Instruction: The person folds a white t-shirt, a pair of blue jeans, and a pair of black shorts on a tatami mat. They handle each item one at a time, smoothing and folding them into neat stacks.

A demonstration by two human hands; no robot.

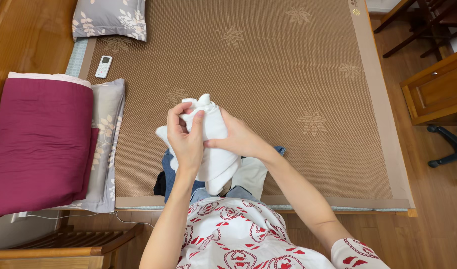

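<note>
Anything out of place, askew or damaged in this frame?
Nothing looks damaged or spilled. Both hands, left and right, grip a bunched white cloth. A loose heap of clothes sits at the mat's near edge, and a remote lies beside the pillow.

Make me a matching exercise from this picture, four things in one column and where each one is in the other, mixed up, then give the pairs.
Things:
1. white garment
2. remote control
3. maroon blanket
4. wooden cabinet

Places:
A. folded on the floral pillow, left side
B. on the floor, right of the mat
C. held in the left hand and right hand
D. on the mat, below the upper pillow

Pairs: 1-C, 2-D, 3-A, 4-B
</note>
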